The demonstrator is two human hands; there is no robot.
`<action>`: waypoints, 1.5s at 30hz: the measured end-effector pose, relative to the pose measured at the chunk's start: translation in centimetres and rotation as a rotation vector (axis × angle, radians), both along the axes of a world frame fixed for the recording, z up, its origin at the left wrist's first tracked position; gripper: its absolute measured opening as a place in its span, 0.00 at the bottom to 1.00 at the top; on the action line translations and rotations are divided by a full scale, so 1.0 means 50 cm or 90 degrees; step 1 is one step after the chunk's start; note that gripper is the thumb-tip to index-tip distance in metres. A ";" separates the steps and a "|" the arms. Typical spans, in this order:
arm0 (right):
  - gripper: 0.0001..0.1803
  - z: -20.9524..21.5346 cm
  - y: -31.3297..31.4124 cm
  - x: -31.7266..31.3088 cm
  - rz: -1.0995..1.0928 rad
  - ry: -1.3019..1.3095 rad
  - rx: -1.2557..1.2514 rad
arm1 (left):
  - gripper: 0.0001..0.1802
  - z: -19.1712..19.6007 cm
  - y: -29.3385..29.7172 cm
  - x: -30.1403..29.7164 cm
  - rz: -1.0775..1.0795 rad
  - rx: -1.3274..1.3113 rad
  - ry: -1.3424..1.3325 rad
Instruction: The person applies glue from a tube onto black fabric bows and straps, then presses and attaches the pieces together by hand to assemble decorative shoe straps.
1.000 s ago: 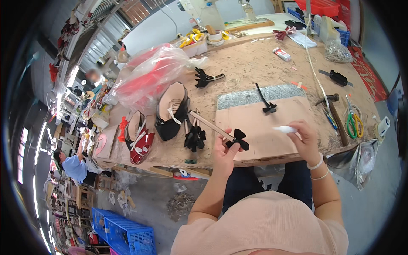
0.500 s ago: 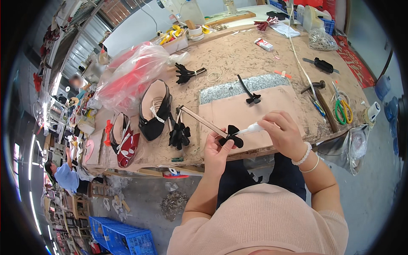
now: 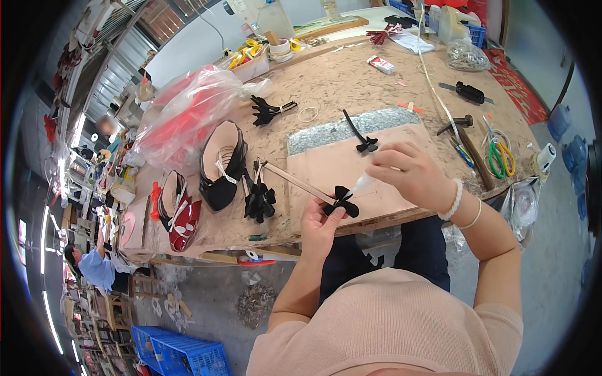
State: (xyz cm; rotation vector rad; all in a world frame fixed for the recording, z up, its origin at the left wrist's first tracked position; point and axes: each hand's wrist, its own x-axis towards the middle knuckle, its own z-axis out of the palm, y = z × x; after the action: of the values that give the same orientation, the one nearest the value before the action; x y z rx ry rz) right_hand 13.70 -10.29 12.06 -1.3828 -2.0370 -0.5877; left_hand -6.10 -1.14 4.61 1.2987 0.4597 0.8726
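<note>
Bow (image 3: pixel 342 200): I see it over the near edge of the table (image 3: pixel 326 81), pinched in my left hand (image 3: pixel 321 224), small, black, on a thin strap that runs up-left.
Handling: I judge it light, soft and floppy; squeezed loops would likely crease, so I would hold it at the knot or just under it.
Left hand: fingers closed on the bow from below, thumb up against it, forearm rising from the lower edge.
Tube (image 3: pixel 364 183): white nozzle, tip at the bow's centre; whether it touches I cannot tell.
Right hand (image 3: pixel 411 175): curled round the tube, knuckles up, wrist bent down toward the bow, beaded bracelet at the wrist.
Board (image 3: pixel 326 164): tan sheet under both hands, a second bow (image 3: pixel 366 145) lying on it further back.
Nearby: a heap of black bows (image 3: pixel 259 200) just left of the board, a black shoe (image 3: pixel 221 164) beside that, scissors (image 3: pixel 500 156) well off to the right.
</note>
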 end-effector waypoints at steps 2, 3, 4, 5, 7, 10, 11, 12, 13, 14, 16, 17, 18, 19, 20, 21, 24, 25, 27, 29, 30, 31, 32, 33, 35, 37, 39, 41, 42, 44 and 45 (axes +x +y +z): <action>0.13 0.006 0.008 0.008 0.007 0.005 -0.015 | 0.15 -0.002 0.000 0.002 -0.014 0.013 0.001; 0.12 0.016 0.010 0.009 0.029 -0.015 -0.015 | 0.14 -0.003 0.000 0.004 -0.018 0.004 -0.006; 0.12 0.027 0.014 0.009 0.054 -0.036 -0.014 | 0.13 -0.004 0.002 0.004 -0.019 -0.003 -0.013; 0.12 0.038 0.018 0.009 0.054 -0.036 -0.013 | 0.13 -0.006 0.003 0.005 -0.018 -0.002 -0.012; 0.09 0.058 0.027 0.007 0.086 -0.119 0.014 | 0.14 -0.012 0.003 0.010 -0.021 -0.017 -0.044; 0.08 0.077 0.040 0.001 0.107 -0.172 0.014 | 0.14 -0.022 0.007 0.013 -0.033 -0.017 -0.071; 0.08 0.080 0.044 0.001 0.107 -0.173 0.014 | 0.14 -0.024 0.008 0.015 -0.033 -0.017 -0.071; 0.08 0.082 0.047 0.000 0.113 -0.189 0.015 | 0.14 -0.025 0.008 0.016 -0.036 -0.022 -0.076; 0.08 0.083 0.048 -0.001 0.121 -0.206 0.017 | 0.14 -0.025 0.008 0.016 -0.037 -0.025 -0.080; 0.08 0.084 0.049 -0.001 0.123 -0.207 0.017 | 0.14 -0.024 0.007 0.016 -0.035 -0.024 -0.081; 0.07 0.084 0.051 -0.001 0.118 -0.223 0.001 | 0.14 -0.022 0.006 0.017 -0.040 -0.018 -0.076; 0.07 0.082 0.052 -0.001 0.118 -0.224 0.000 | 0.14 -0.023 0.007 0.017 -0.041 -0.019 -0.077; 0.07 0.078 0.053 -0.002 0.098 -0.222 0.004 | 0.13 -0.023 0.008 0.016 -0.042 -0.027 -0.082; 0.07 0.075 0.053 -0.002 0.078 -0.219 0.007 | 0.13 -0.025 0.009 0.016 -0.042 -0.036 -0.088; 0.07 0.075 0.051 0.000 0.079 -0.220 0.007 | 0.13 -0.025 0.010 0.015 -0.041 -0.037 -0.089; 0.09 0.075 0.049 0.002 0.076 -0.220 -0.008 | 0.13 -0.026 0.012 0.015 -0.042 -0.034 -0.086; 0.11 0.070 0.045 0.002 0.069 -0.229 -0.018 | 0.13 -0.024 0.011 0.015 -0.041 -0.034 -0.081; 0.12 0.069 0.043 0.001 0.063 -0.236 -0.012 | 0.12 -0.023 0.009 0.015 -0.041 -0.036 -0.079; 0.10 0.069 0.043 -0.001 0.065 -0.234 0.003 | 0.12 -0.025 0.008 0.016 -0.040 -0.040 -0.079; 0.08 0.070 0.042 -0.003 0.069 -0.231 0.020 | 0.12 -0.027 0.008 0.014 -0.036 -0.044 -0.079; 0.08 0.070 0.041 -0.003 0.068 -0.231 0.021 | 0.12 -0.030 0.009 0.013 -0.036 -0.050 -0.078; 0.08 0.070 0.040 -0.004 0.068 -0.230 0.022 | 0.11 -0.033 0.010 0.012 -0.036 -0.055 -0.078; 0.08 0.067 0.038 -0.003 0.068 -0.230 0.023 | 0.11 -0.034 0.011 0.012 -0.036 -0.055 -0.078; 0.09 0.062 0.036 -0.001 0.062 -0.236 0.006 | 0.11 -0.035 0.011 0.013 -0.040 -0.056 -0.077; 0.11 0.056 0.033 -0.003 0.057 -0.241 -0.010 | 0.10 -0.040 0.014 0.014 -0.044 -0.057 -0.075; 0.11 0.052 0.030 -0.007 0.040 -0.238 0.008 | 0.10 -0.049 0.016 0.016 -0.026 -0.059 -0.052; 0.09 0.043 0.027 -0.007 0.037 -0.230 0.018 | 0.10 -0.049 0.016 0.023 -0.018 -0.053 -0.057; 0.08 0.034 0.023 -0.008 0.037 -0.222 0.029 | 0.10 -0.050 0.014 0.026 -0.007 -0.048 -0.061; 0.08 0.030 0.022 -0.008 0.028 -0.213 0.014 | 0.10 -0.051 0.014 0.026 -0.019 -0.055 -0.063; 0.09 0.010 0.019 -0.008 0.026 -0.207 0.001 | 0.10 -0.055 0.014 0.025 -0.023 -0.061 -0.067; 0.09 -0.010 0.018 -0.007 0.000 -0.138 -0.023 | 0.10 -0.059 0.016 0.023 -0.013 -0.078 -0.070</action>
State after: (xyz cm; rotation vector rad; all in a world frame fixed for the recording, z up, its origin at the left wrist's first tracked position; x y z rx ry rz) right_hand 13.36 -9.38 11.56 -1.3916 -2.2281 -0.7314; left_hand -4.93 -0.32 1.64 1.1356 0.4062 0.8800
